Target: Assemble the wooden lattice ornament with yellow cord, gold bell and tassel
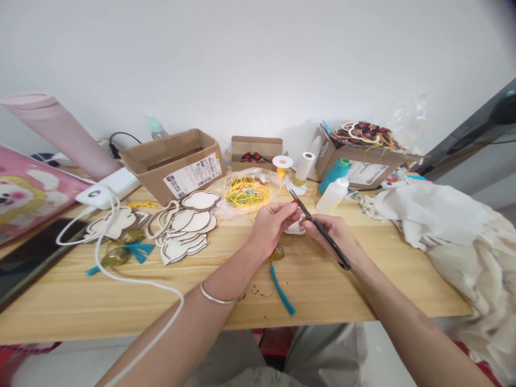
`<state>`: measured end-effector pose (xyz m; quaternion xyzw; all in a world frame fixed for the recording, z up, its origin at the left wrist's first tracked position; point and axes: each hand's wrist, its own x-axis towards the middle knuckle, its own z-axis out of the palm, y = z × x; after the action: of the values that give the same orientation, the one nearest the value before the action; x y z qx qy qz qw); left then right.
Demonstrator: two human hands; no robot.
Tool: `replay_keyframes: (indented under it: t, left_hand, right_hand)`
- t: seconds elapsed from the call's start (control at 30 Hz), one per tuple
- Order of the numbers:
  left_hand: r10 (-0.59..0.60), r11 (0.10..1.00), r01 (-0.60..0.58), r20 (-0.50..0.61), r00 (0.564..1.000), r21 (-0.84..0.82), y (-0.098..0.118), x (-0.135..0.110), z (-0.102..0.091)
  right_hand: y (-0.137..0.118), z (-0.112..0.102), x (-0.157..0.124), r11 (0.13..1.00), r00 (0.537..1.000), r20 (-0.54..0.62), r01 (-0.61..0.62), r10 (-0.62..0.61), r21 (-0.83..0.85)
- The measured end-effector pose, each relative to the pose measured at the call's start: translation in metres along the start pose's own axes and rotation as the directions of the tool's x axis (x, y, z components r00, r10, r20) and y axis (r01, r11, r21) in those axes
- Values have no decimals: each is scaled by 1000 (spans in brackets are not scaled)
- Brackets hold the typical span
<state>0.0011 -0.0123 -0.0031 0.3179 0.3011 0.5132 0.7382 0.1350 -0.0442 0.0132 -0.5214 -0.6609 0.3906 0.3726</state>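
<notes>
**Left grip (274,226):** narrow, fingertips pinched at the tips of the scissors. A small red spot (295,202) shows there; what it is, or whether anything is held, cannot be made out.

**Right grip (331,234):** closed on the scissors.

**Scissors (337,251):** black, raised above the tabletop (121,306) between both grips, tips toward the left grip.

**Below the grips:** a white piece (295,229), partly hidden behind the hands; an amber knot (276,252) with a teal tassel (282,290).

**Left of the grips:** wooden cutouts (183,228); a white cable (121,274) lying across the tabletop.

**Ahead of the grips:** a bag of yellow cord (246,192); a cardboard box (173,164).

**Right of the grips:** a plastic bottle (332,196); a white cloth (443,226), cut off by the frame edge.
</notes>
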Motion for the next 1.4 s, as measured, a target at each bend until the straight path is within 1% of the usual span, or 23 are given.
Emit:
replay_keyframes:
  t: [0.27, 0.4, 0.53, 0.67, 0.77, 0.83, 0.93, 1.03, 1.23, 1.4]
  left_hand:
    - [-5, 1000, 5, 7, 1000, 2, 0, 0, -1]
    - [-10, 1000, 10, 13, 1000, 2, 0, 0, -1]
    - [-12, 1000, 12, 18, 1000, 7, 0, 0, -1]
    - [3, 1000, -4, 22, 1000, 23, 0, 0, -2]
    - [18, 997, -19, 25, 1000, 75, 0, 1, -3]
    - [29, 993, -32, 27, 999, 117, -1, 1, -4]
    - [39, 985, -44, 33, 999, 165, -2, 2, -5]
    - [40, 981, -48, 47, 998, 186, -3, 2, -6]
    - [59, 976, -66, 39, 997, 207, -6, 3, -5]
    - [69, 974, -78, 51, 996, 212, -7, 3, -5]
  right_hand:
    - [-2, 0, -2, 999, 999, 7, -43, 43, 12]
    - [-2, 1, -2, 999, 999, 16, -41, 40, 20]
    - [2, -1, -1, 1000, 1000, -5, -24, 24, -1]
    - [10, -11, 0, 1000, 999, -32, -7, 6, -29]
    - [15, -21, 0, 999, 999, -43, -5, 4, -37]
    - [17, -26, -2, 998, 999, -32, -1, -1, -59]
    - [20, -30, -7, 995, 1000, 20, -14, 16, -99]
    - [17, -31, -10, 994, 998, 53, -12, 18, -112]
    - [-2, -27, -10, 996, 996, 82, -35, 42, -84]
    - [-2, -20, -8, 991, 992, 98, -71, 82, -110]
